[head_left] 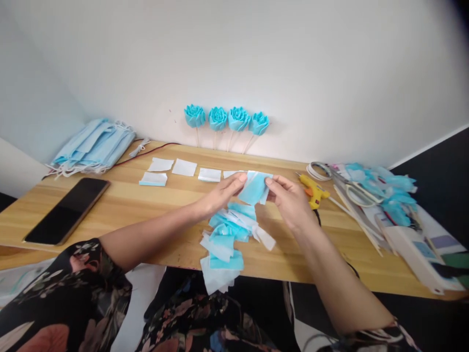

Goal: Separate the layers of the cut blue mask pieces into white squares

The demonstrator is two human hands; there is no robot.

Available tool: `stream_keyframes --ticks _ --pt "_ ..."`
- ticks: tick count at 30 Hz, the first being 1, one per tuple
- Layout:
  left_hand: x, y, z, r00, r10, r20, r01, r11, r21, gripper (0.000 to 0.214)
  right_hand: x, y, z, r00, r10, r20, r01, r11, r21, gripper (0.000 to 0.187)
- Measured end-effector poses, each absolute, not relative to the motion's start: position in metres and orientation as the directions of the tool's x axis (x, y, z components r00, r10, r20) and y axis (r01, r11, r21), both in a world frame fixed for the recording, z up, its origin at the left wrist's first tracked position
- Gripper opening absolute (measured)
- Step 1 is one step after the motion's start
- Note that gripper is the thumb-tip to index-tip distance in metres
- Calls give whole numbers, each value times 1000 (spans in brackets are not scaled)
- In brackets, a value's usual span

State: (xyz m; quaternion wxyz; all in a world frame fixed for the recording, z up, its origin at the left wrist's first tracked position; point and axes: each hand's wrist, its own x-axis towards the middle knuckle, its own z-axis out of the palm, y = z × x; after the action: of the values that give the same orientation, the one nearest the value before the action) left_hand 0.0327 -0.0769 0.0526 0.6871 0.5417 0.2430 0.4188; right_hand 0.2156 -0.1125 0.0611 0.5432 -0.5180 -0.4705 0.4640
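Note:
Between my two hands is a blue and white piece of mask fabric (252, 188), held up over the table. My left hand (225, 190) pinches its left edge, while my right hand (286, 193) grips the right side with the thumb in front. Right below lies a loose pile of cut blue and white fabric pieces (227, 239), spilling over the table's front edge. Behind my left hand several white fabric rectangles (184, 167) are laid out on the wood; one is partly hidden by that hand.
Several blue fabric roses (218, 119) on sticks lean against the wall. Face masks (95, 146) are stacked at left, behind a phone (68, 210). A yellow glue gun (314, 190), a tape roll (318, 171), scissors (361, 194) and blue scraps (399, 190) lie at right on the wooden table (157, 225).

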Motion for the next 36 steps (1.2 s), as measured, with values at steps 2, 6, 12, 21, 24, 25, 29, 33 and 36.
stream_keyframes --ticks 2,6,12,21,24,25,29,33,36 --pt "35 -74 50 583 802 129 -282 51 958 44 217 -107 61 144 989 -15 -93 -2 -996 30" --pt "35 -68 44 582 806 112 -224 26 974 48 218 -100 66 154 988 -12 -129 8 -992 32" --pt "25 -67 43 287 904 316 -91 -303 949 27 210 -94 71 140 990 9 -50 17 -999 34" --pt "22 -64 32 277 916 292 -85 -279 957 23 196 -91 49 69 997 30 -63 35 -997 36" --pt "21 -62 32 284 914 290 -86 -277 957 23 196 -90 39 109 992 57 -136 72 -988 37" --pt "20 -62 32 299 909 289 -92 -274 957 23 196 -89 36 132 989 62 -155 82 -985 37" --pt "18 -62 30 327 901 283 -108 -262 959 20 197 -87 29 212 976 59 -206 103 -973 35" --pt "13 -60 32 288 911 297 -89 -283 955 18 206 -82 28 300 954 17 -307 113 -945 34" --pt "12 -63 39 348 855 384 -91 -377 922 11 214 -79 27 332 941 -64 -423 88 -902 33"
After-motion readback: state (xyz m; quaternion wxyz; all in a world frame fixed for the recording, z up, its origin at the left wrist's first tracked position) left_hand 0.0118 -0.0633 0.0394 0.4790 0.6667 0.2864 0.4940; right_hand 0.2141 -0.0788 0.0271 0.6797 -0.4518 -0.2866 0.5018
